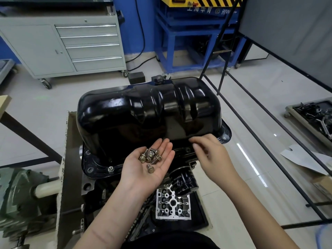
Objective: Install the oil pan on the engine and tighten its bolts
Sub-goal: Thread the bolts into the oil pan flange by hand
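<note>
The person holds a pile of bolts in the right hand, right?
No, the bolts lie in the open palm of the left hand, as the head view shows. The right hand reaches to the rim of the oil pan.

Left hand (152, 162) palm-up, fingers relaxed; right hand (210, 151) palm-down, fingers loosely curled.
</note>
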